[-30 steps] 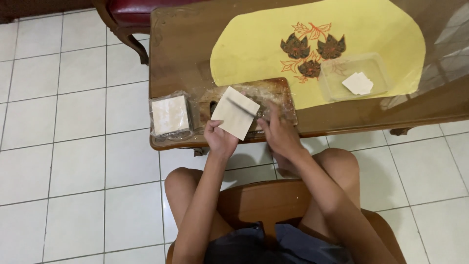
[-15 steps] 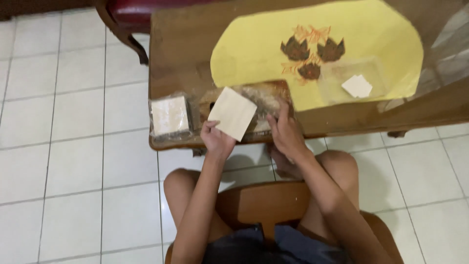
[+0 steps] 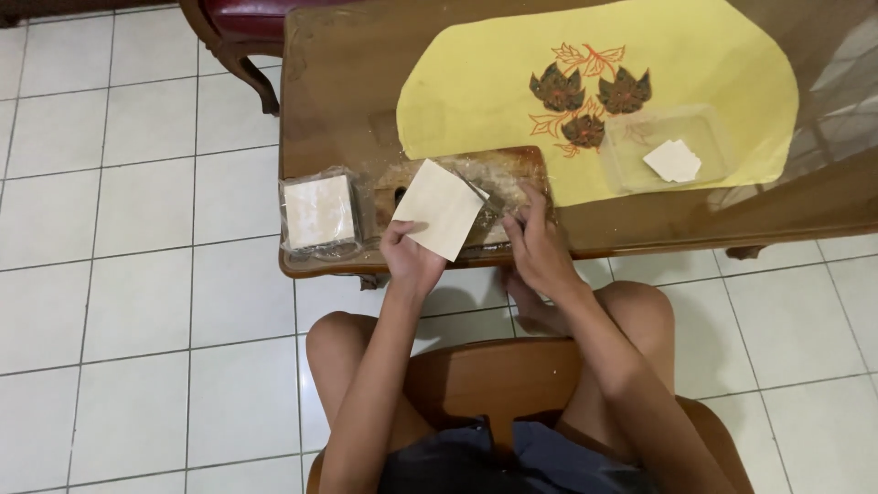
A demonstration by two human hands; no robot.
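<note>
1. Wooden table (image 3: 347, 101): you are sitting at its near edge, knees under the rim, tiled floor (image 3: 137, 302) all round.
2. Yellow mat (image 3: 640, 55) with dark leaf motifs: it is lying across the far half of the table, untouched.
3. Wooden board (image 3: 512, 165), dusted pale: it is sitting at the near edge, between your hands and the mat.
4. Clear tray (image 3: 631, 155): it is resting on the mat's right part, holding one pale folded piece (image 3: 672, 160).
5. Wrapped stack of pale squares (image 3: 318, 210): it is standing just left of the board, well clear of both hands.
6. Single pale square sheet (image 3: 441, 209): you are lifting it over the board's left part, tilted like a diamond.
7. Left hand (image 3: 409, 259): it is pinching the sheet's near corner, fingers closed on it.
8. Right hand (image 3: 538, 242): it is resting on the board's right part, fingers curled; whether they are gripping anything, I cannot tell.
9. Step, as judged: you are separating one sheet for laying flat; the next move is calling for a clear patch of board and a gentle lowering.
10. Against half a second ago: the sheet is sitting a little lower and flatter; the right hand is staying put.
</note>
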